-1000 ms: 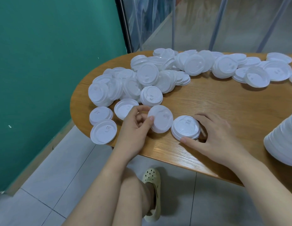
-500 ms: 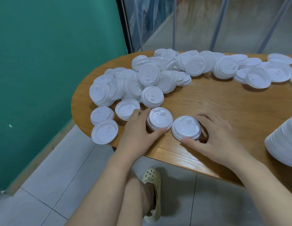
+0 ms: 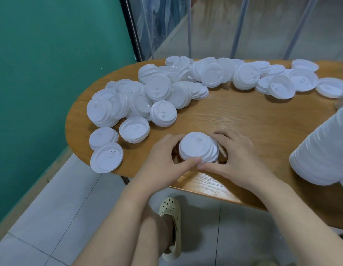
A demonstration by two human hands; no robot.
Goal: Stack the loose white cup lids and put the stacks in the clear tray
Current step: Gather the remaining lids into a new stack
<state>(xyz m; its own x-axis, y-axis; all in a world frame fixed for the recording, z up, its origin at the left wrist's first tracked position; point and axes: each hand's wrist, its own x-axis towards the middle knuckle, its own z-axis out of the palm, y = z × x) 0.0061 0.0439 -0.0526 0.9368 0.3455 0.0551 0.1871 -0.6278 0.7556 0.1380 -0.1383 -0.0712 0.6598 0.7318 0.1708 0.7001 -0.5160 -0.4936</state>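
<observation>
Two lid stacks (image 3: 198,147) now merged between hands

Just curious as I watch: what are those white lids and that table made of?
The cup lids look like thin moulded plastic, matte white and slightly translucent, with pressed-in sip tabs and rims. The table shows a wood-grain top in warm oak colour with a smooth sheen; solid wood or laminate, I cannot tell.

You had soft, even daylight; shadows on the bench (image 3: 243,120) were faint, the white lids (image 3: 159,89) looked washed out, and edges bowed with wide-angle distortion.
</observation>
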